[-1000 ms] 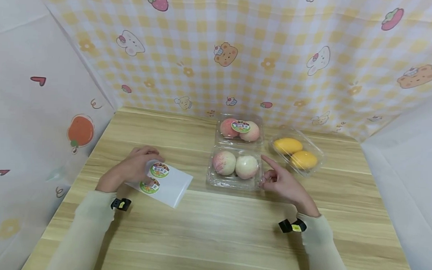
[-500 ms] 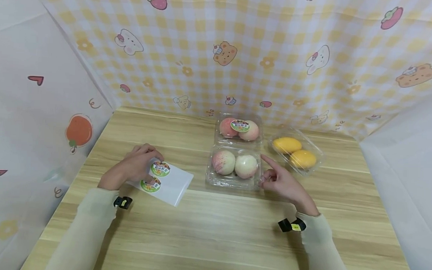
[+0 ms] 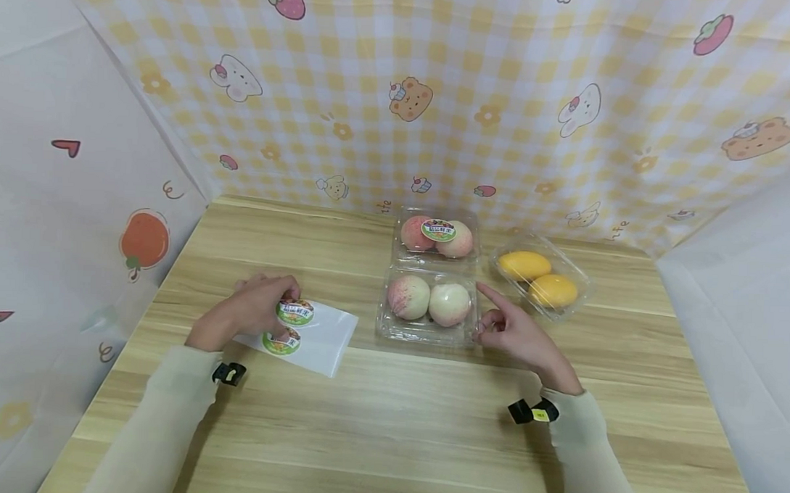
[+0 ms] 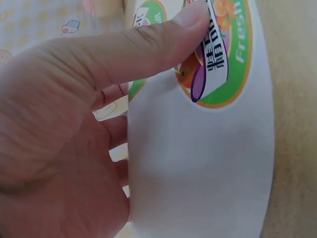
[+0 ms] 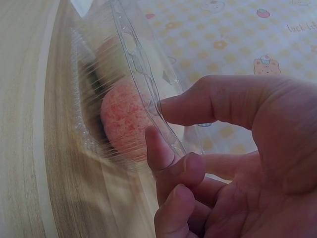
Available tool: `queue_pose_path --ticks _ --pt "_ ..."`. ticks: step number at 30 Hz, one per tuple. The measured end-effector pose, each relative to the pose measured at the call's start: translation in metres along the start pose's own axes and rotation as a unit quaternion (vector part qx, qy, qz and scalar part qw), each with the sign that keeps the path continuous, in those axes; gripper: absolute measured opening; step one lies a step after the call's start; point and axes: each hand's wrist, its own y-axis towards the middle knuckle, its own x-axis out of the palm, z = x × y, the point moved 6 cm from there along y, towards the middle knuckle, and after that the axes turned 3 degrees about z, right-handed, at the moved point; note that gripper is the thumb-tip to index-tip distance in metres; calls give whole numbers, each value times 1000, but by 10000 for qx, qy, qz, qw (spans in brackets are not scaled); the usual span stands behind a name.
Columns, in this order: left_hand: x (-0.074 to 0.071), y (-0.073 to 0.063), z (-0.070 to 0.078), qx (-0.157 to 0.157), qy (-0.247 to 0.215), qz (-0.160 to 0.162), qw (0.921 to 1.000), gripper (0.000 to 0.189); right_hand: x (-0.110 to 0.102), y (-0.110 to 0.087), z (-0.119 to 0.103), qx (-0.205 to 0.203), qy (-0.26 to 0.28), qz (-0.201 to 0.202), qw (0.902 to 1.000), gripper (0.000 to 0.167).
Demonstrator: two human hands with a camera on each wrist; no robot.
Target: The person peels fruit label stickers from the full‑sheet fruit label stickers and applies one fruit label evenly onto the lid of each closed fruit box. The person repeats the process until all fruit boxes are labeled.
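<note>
A yellow and white checked cloth (image 3: 349, 63) with little bears, bunnies and strawberries on it hangs behind a light brown wooden table (image 3: 389, 428). On the table sits a clear plastic box (image 3: 398, 332) with two round, pale peaches (image 3: 409, 298) inside, and they have some pink on them.

To the left of this box is a thin, shiny white sheet (image 3: 329, 331) with two oval green stickers (image 3: 296, 313) that have fruit pictures on them. The sheet and the box do not touch. The left hand (image 3: 255, 308) pinches the sheet. Its thumb (image 4: 148, 52) is on one sticker, and its fingers reach behind the sheet.

The right hand (image 3: 519, 339) is at the right side of the box. Its pointing finger is stretched out, and its other fingers are bent. Its thumb touches the box's edge, but I cannot tell if it is pinching it.

Just behind the box is another clear plastic box with two pinker peaches (image 3: 417, 233) and one oval green sticker (image 3: 438, 230) on top. To the right of the box, turned at a slant, is a clear plastic tub (image 3: 567, 256) with two yellow mangoes (image 3: 525, 266).
</note>
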Motion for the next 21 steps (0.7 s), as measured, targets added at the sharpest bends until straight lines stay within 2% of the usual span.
queue_pose_path --ticks 5,13,21 --pt "6 -2 0 -30 -290 -195 9994 69 0 0 0 26 37 -23 10000 103" --pt "6 -13 0 399 -788 -171 9960 37 1 0 1 56 -29 -59 10000 100" --pt "0 -23 1 626 -1352 -243 9885 26 0 0 0 -3 -62 -46 10000 100"
